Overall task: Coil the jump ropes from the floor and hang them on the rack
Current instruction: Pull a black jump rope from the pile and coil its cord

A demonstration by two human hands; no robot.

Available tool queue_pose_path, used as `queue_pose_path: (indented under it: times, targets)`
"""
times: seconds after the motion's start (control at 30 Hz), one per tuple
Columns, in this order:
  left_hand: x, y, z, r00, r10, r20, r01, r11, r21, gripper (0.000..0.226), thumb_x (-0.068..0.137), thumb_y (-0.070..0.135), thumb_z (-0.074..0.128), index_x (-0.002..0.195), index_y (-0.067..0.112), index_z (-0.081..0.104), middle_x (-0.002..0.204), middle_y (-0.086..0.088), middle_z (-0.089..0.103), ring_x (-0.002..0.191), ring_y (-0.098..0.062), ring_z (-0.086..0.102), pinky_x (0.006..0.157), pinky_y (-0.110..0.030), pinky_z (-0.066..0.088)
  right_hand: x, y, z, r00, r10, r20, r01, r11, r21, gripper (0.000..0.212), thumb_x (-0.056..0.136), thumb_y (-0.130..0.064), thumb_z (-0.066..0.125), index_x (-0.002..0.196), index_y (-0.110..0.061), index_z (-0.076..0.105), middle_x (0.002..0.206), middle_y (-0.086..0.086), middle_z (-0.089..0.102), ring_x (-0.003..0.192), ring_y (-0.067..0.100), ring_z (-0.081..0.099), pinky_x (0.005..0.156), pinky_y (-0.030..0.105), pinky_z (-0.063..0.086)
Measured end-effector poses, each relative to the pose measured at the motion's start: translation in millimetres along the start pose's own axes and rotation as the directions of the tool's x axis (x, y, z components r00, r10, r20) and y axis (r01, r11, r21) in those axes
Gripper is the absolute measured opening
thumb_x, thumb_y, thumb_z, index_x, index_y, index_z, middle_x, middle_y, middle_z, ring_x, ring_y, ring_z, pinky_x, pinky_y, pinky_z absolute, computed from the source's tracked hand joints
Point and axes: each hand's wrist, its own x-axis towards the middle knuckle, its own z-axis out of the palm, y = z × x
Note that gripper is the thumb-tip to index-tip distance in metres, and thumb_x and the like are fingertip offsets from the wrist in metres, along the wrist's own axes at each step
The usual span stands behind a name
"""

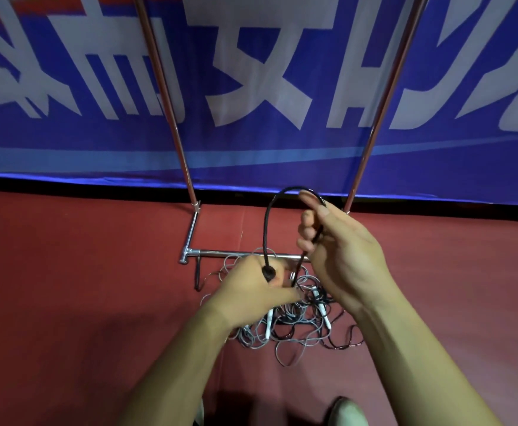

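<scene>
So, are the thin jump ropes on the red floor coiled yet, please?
Not coiled: the grey and black ropes lie tangled in one loose heap.

Left hand [248,287] and right hand [343,250] around a black rope [269,217] (tangled pile [294,325] beneath).

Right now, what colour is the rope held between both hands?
The rope is black; the head view shows it.

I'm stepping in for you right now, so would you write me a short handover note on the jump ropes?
Left hand: grips the black jump rope.
Right hand: grips the same rope; one loop arches between the hands.
Tangled pile of ropes lies on the red floor at the base of the chrome rack.
Done: one loop formed. Left: finish this coil, hang it, then the pile. Rack top out of view.
</scene>
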Motion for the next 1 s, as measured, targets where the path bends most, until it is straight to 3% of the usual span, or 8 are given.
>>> queue_pose_path:
  times: [0.17, 0.27, 0.37, 0.4, 0.53, 0.63, 0.8, 1.0]
  targets:
    - [11.8, 3.4, -7.0, 0.981, -0.018, -0.194, -0.003, 0.994, -0.108, 0.051, 0.078, 0.012, 0.082, 0.051, 0.023, 0.042, 0.063, -0.007, 0.064, 0.059, -0.019, 0.066, 0.068, -0.044, 0.056, -0.3, 8.7, -18.6, 0.999, 0.027, 0.037, 0.001, 0.794, -0.608, 0.048, 0.099, 0.001, 0.045, 0.129, -0.034, 0.06, 0.115, -0.006, 0.069, 0.106, 0.01, 0.065, 0.097, 0.029, 0.051]
    - [12.2, 10.0, -16.1, 0.95, -0.018, -0.311, -0.075, 0.956, -0.284, 0.053, 0.082, -0.003, 0.077, 0.054, 0.021, 0.04, 0.076, -0.019, 0.072, 0.069, -0.025, 0.071, 0.061, -0.032, 0.058, -3.4, 25.2, -35.6, 0.947, 0.301, 0.111, -0.095, 0.594, -0.799, 0.051, 0.095, 0.001, 0.05, 0.129, -0.036, 0.056, 0.105, -0.014, 0.067, 0.085, 0.011, 0.058, 0.078, 0.032, 0.05]
    - [10.4, 14.7, -21.4, 0.935, -0.027, -0.352, -0.117, 0.917, -0.381, 0.05, 0.082, -0.004, 0.076, 0.058, 0.016, 0.038, 0.081, -0.021, 0.074, 0.072, -0.024, 0.073, 0.06, -0.026, 0.056, -4.4, 53.4, -44.7, 0.873, 0.466, 0.144, 0.043, 0.22, -0.974, 0.01, 0.099, -0.022, 0.06, 0.1, -0.019, 0.069, 0.071, -0.008, 0.054, 0.058, 0.005, 0.041, 0.064, 0.031, 0.042]
    - [10.0, 14.2, -23.6, 0.934, -0.033, -0.355, -0.122, 0.906, -0.406, 0.049, 0.083, -0.004, 0.076, 0.059, 0.016, 0.038, 0.083, -0.022, 0.074, 0.076, -0.026, 0.074, 0.06, -0.026, 0.056, -2.9, 60.4, -46.1, 0.864, 0.484, 0.138, 0.073, 0.15, -0.986, 0.021, 0.1, -0.029, 0.059, 0.091, -0.013, 0.068, 0.065, -0.006, 0.049, 0.055, 0.005, 0.038, 0.063, 0.033, 0.041]
    - [6.6, 16.0, -28.3, 0.934, -0.07, -0.35, -0.103, 0.885, -0.454, 0.05, 0.083, -0.001, 0.076, 0.06, 0.018, 0.035, 0.086, -0.019, 0.075, 0.083, -0.031, 0.074, 0.053, -0.024, 0.051, 0.0, 66.4, -39.6, 0.837, 0.51, 0.196, 0.09, 0.225, -0.97, 0.013, 0.097, -0.023, 0.063, 0.084, -0.023, 0.064, 0.057, -0.011, 0.053, 0.052, 0.002, 0.04, 0.056, 0.022, 0.037]
    - [7.4, 15.6, -31.1, 0.912, -0.114, -0.394, -0.094, 0.878, -0.47, 0.048, 0.086, 0.001, 0.073, 0.062, 0.018, 0.036, 0.091, -0.01, 0.076, 0.082, -0.025, 0.077, 0.048, -0.022, 0.049, 7.2, 72.7, -40.6, 0.933, 0.31, 0.184, 0.172, 0.065, -0.983, 0.036, 0.1, -0.028, 0.058, 0.067, -0.012, 0.053, 0.063, 0.013, 0.055, 0.057, 0.019, 0.041, 0.057, 0.033, 0.036]
    - [10.4, -0.6, -34.2, 0.921, -0.123, -0.369, 0.048, 0.977, -0.207, 0.045, 0.081, 0.002, 0.078, 0.058, 0.01, 0.04, 0.104, 0.004, 0.077, 0.058, -0.013, 0.065, 0.062, -0.023, 0.049, 14.9, 44.8, -26.6, 0.99, -0.097, 0.106, 0.135, 0.374, -0.917, 0.04, 0.101, -0.031, 0.056, 0.07, -0.007, 0.054, 0.056, 0.005, 0.053, 0.053, 0.014, 0.042, 0.055, 0.033, 0.037]
    - [8.8, 4.3, -20.9, 0.958, -0.122, -0.259, 0.085, 0.985, -0.152, 0.052, 0.079, 0.004, 0.08, 0.057, 0.021, 0.036, 0.047, 0.007, 0.044, 0.045, -0.01, 0.05, 0.056, -0.028, 0.037, 7.6, 19.9, 9.8, 0.987, -0.064, 0.151, 0.137, 0.821, -0.554, 0.022, 0.104, -0.014, 0.05, 0.093, -0.006, 0.067, 0.066, -0.001, 0.057, 0.059, 0.013, 0.05, 0.055, 0.024, 0.045]
